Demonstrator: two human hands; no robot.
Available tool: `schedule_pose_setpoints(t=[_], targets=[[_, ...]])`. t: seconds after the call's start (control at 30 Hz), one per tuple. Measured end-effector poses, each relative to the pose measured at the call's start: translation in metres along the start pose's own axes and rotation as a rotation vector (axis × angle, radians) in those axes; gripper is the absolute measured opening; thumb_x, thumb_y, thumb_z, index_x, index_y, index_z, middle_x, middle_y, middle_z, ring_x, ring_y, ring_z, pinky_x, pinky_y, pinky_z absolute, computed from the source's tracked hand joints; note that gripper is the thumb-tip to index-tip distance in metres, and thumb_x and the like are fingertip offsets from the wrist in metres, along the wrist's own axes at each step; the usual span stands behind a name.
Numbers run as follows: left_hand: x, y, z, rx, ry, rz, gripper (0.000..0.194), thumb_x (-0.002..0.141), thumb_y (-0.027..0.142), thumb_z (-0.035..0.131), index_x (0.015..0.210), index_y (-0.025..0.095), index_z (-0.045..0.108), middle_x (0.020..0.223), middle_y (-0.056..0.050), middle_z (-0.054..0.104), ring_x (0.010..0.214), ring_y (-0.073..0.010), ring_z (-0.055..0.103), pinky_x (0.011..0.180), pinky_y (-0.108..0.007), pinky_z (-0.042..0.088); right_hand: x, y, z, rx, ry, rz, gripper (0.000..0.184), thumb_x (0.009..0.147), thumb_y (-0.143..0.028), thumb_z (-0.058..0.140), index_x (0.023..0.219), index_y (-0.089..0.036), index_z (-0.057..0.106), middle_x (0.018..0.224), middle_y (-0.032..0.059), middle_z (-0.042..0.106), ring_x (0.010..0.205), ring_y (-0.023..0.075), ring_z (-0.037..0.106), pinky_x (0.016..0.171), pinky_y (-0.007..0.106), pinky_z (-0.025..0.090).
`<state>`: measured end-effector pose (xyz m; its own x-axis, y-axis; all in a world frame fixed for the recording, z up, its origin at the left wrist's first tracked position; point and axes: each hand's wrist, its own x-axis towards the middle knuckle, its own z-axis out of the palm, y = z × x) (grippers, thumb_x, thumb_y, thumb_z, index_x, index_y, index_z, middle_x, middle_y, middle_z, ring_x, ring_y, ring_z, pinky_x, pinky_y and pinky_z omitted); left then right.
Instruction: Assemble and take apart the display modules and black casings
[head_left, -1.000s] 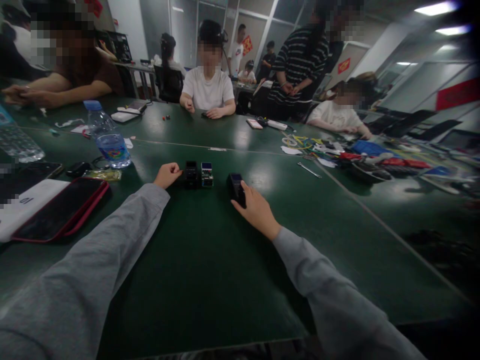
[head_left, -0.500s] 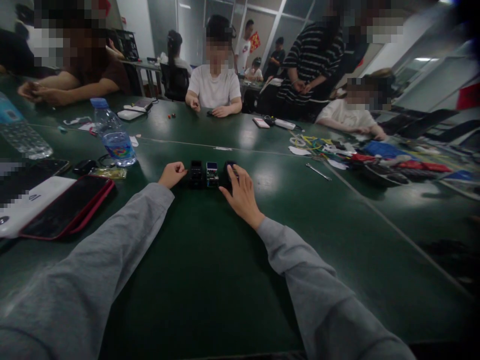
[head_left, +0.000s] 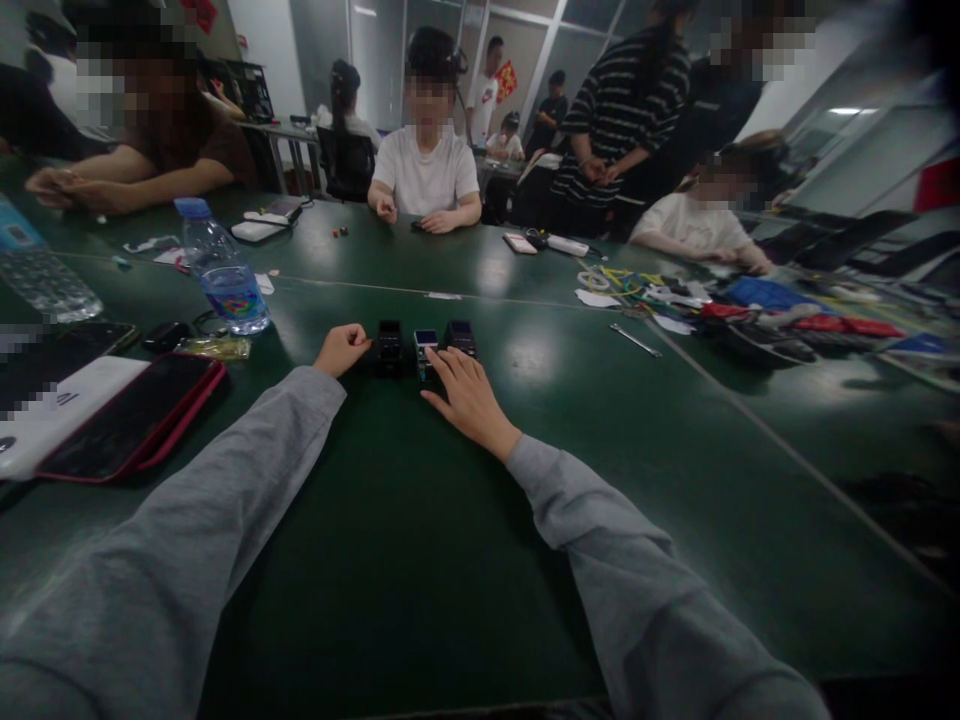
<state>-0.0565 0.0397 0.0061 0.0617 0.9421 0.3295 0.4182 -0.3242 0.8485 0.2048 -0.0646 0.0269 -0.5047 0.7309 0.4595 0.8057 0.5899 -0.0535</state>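
Three small devices in a row on the green tabletop [head_left: 420, 560], just above the centre of the frame. Leftmost, a black device [head_left: 389, 338], upright in view. Middle, a small circuit-board unit [head_left: 425, 340] with a lit-looking screen in a pale surround. Rightmost, a second black device [head_left: 460, 331], its lower part hidden behind the right hand [head_left: 471, 398]. That hand is open, palm down, fingers extended toward the upper left and thumb apart; nothing seen in its grasp. Its leading fingertips overlap the circuit-board unit; cannot tell whether they press on it. Left hand [head_left: 343, 350] folded into a loose fist, nothing visible in it, knuckles just left of the leftmost device; contact unclear. Grey sleeves [head_left: 270, 440] run in from both lower corners. Left side of frame: a blue-capped water bottle [head_left: 225, 275], tilted in view, and below it a dark-screened phone in a red case [head_left: 135, 415] beside a white slab [head_left: 79, 395]. Right of centre: a wrench [head_left: 635, 341], near tangled cables [head_left: 624, 287]. Upper centre: a seated person in a white shirt [head_left: 426, 175], both hands at the table's far side.
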Motion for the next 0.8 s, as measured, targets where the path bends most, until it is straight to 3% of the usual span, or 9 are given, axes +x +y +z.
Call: schedule_pose_setpoints(t=[0.17,0.27,0.4,0.53,0.6,0.67,0.8], targets=[[0.000,-0.001,0.000,0.012,-0.002,-0.021,0.029,0.067,0.018,0.060,0.053,0.019,0.035,0.050,0.007,0.039,0.049,-0.0072,0.033,0.052,-0.022,0.026,0.001,-0.006,-0.005,-0.014,-0.007,-0.013,0.043,0.094,-0.045,0.053,0.121,-0.012,0.052,0.126,0.0166,0.049,0.127,0.0316,0.040,0.106,0.047,0.041],[-0.001,0.000,0.000,0.027,-0.001,-0.016,0.029,0.067,0.020,0.060,0.053,0.019,0.035,0.050,0.007,0.038,0.049,-0.0073,0.033,0.052,-0.022,0.025,-0.006,-0.016,-0.012,0.022,-0.034,0.041,0.036,0.093,-0.045,0.055,0.109,-0.012,0.054,0.117,0.0161,0.050,0.112,0.0301,0.050,0.091,0.043,0.052],[-0.001,0.001,-0.002,0.050,-0.013,-0.010,0.030,0.067,0.022,0.060,0.053,0.019,0.034,0.049,0.007,0.037,0.049,-0.0078,0.032,0.052,-0.022,0.024,-0.032,-0.036,-0.029,0.167,-0.081,0.167,0.025,0.097,-0.029,0.046,0.116,-0.013,0.047,0.125,0.0149,0.044,0.094,0.0219,0.059,0.073,0.035,0.058],[-0.001,0.000,-0.002,0.038,-0.014,-0.010,0.029,0.067,0.023,0.060,0.053,0.019,0.034,0.048,0.007,0.037,0.049,-0.0079,0.033,0.053,-0.023,0.024,-0.085,-0.041,-0.051,0.318,-0.161,0.168,0.042,0.097,-0.026,0.044,0.137,-0.022,0.033,0.142,0.0118,0.037,0.115,0.0248,0.055,0.094,0.042,0.056],[0.001,-0.003,-0.001,0.036,-0.015,0.001,0.029,0.067,0.023,0.059,0.053,0.019,0.034,0.049,0.007,0.037,0.049,-0.0079,0.033,0.053,-0.023,0.025,-0.119,-0.031,-0.061,0.337,-0.170,0.173,0.045,0.097,-0.028,0.045,0.139,-0.028,0.030,0.141,0.0094,0.041,0.123,0.0249,0.051,0.103,0.045,0.050],[0.002,-0.007,-0.001,0.042,-0.017,0.015,0.029,0.067,0.024,0.059,0.053,0.019,0.034,0.050,0.007,0.038,0.050,-0.0082,0.034,0.054,-0.023,0.025,-0.156,-0.011,-0.070,0.299,-0.081,0.249,0.045,0.096,-0.030,0.047,0.138,-0.029,0.031,0.134,0.0102,0.047,0.120,0.0257,0.054,0.102,0.046,0.051],[0.003,-0.009,0.000,0.061,-0.016,0.041,0.028,0.067,0.023,0.059,0.053,0.019,0.035,0.051,0.006,0.040,0.051,-0.0085,0.035,0.054,-0.023,0.027,-0.232,0.058,-0.095,0.080,0.165,0.436,0.059,0.092,-0.044,0.052,0.143,-0.024,0.030,0.128,0.0184,0.051,0.115,0.0330,0.057,0.097,0.054,0.050]])
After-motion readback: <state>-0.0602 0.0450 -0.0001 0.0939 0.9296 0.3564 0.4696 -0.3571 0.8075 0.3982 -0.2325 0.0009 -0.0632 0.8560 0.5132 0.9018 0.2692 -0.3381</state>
